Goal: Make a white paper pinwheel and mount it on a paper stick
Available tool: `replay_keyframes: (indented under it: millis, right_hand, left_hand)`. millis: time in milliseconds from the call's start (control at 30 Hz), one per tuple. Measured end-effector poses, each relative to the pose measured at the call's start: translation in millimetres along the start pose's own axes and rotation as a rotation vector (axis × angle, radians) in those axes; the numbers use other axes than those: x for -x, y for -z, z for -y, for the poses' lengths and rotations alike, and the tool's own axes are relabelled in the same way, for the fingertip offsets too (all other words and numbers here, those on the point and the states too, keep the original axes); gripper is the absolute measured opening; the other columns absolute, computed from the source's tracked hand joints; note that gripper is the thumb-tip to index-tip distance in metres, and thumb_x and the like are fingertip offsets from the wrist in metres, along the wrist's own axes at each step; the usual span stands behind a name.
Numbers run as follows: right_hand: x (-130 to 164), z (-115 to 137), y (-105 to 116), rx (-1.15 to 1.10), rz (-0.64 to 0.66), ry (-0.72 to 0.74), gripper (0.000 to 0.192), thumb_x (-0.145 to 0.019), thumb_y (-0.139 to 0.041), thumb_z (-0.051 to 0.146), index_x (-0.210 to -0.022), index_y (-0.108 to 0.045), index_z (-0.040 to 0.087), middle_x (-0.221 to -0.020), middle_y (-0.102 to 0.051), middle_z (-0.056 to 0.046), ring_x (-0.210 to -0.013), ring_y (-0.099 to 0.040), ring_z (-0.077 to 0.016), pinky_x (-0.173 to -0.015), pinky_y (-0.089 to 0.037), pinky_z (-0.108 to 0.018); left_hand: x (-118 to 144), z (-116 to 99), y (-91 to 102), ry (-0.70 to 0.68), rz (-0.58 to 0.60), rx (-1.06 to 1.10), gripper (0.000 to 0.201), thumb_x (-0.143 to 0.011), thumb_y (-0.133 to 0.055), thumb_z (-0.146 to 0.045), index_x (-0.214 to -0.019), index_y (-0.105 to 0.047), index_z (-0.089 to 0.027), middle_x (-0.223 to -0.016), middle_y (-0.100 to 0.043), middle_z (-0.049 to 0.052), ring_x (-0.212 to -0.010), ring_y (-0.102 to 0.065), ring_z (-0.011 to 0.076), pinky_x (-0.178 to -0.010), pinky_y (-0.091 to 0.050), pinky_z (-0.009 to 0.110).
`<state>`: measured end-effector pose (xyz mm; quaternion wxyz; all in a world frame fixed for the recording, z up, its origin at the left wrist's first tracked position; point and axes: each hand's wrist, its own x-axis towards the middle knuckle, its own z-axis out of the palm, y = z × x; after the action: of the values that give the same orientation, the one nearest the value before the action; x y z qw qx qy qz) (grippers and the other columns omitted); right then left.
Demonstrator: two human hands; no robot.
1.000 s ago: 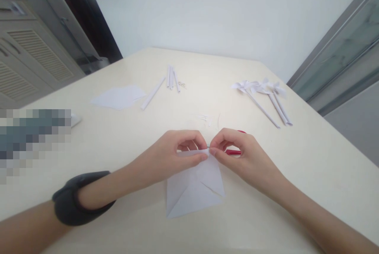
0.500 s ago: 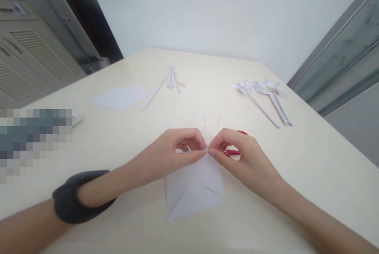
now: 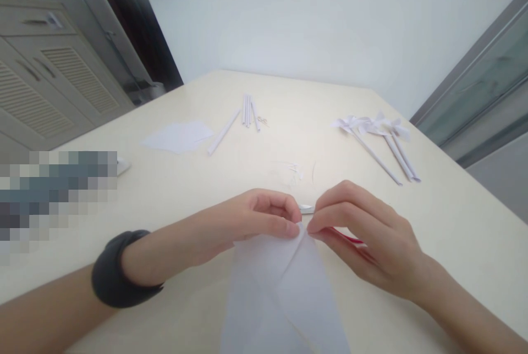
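A white sheet of paper [image 3: 284,293] with cut flaps hangs from my fingers near the front of the cream table [image 3: 454,216]. My left hand [image 3: 251,222] pinches its top edge between thumb and forefinger. My right hand [image 3: 367,238] pinches the same edge right beside it, fingertips almost touching. Red scissors [image 3: 346,237] lie under my right hand, mostly hidden. A dark band circles my left wrist [image 3: 119,271].
Finished white paper pinwheels on sticks [image 3: 379,137] lie at the back right. Several rolled paper sticks [image 3: 247,109] and a flat paper sheet [image 3: 177,137] lie at the back left. Small paper scraps [image 3: 291,170] sit mid-table. A cabinet [image 3: 45,84] stands left.
Both hands have lifted the paper off the table towards me, so it now hangs larger and closer. The view has shifted slightly.
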<state>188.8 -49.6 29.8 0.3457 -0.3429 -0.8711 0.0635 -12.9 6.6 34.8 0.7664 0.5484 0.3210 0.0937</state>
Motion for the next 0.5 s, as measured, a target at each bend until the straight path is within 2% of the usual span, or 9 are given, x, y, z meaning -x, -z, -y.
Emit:
replay_keyframes:
  millis: [100,267,500]
  right_hand:
    - [-0.7,-0.1,-3.9,0.023,0.012,0.049,0.015,-0.086,-0.049,0.005,-0.088,-0.055,0.019,-0.081,-0.06,-0.004,-0.073,-0.055,-0.0137,-0.059,-0.045,-0.028]
    - [-0.2,-0.8,-4.7,0.059,-0.006,0.111,0.019,-0.082,-0.052,0.001,-0.089,-0.054,0.018,-0.079,-0.062,-0.004,-0.074,-0.056,-0.0147,-0.062,-0.047,-0.029]
    - [-1.2,1.5,-3.5,0.156,-0.004,0.157,0.019,-0.081,-0.05,0.0,-0.086,-0.057,0.017,-0.076,-0.065,-0.004,-0.073,-0.058,-0.0151,-0.064,-0.048,-0.029]
  left_hand:
    - [-0.9,2.6,0.4,0.018,0.021,-0.006,0.007,-0.077,-0.063,-0.024,-0.075,-0.058,-0.018,-0.073,-0.054,-0.003,-0.065,-0.048,0.0093,-0.054,-0.034,0.019]
    - [-0.3,2.0,-2.3,0.034,0.004,-0.019,0.009,-0.073,-0.064,-0.021,-0.071,-0.056,-0.018,-0.071,-0.052,-0.003,-0.064,-0.046,0.0101,-0.055,-0.033,0.021]
    - [-1.1,0.7,-3.5,-0.019,0.008,-0.051,0.008,-0.074,-0.061,-0.02,-0.068,-0.057,-0.018,-0.069,-0.052,-0.003,-0.068,-0.047,0.0114,-0.062,-0.035,0.022]
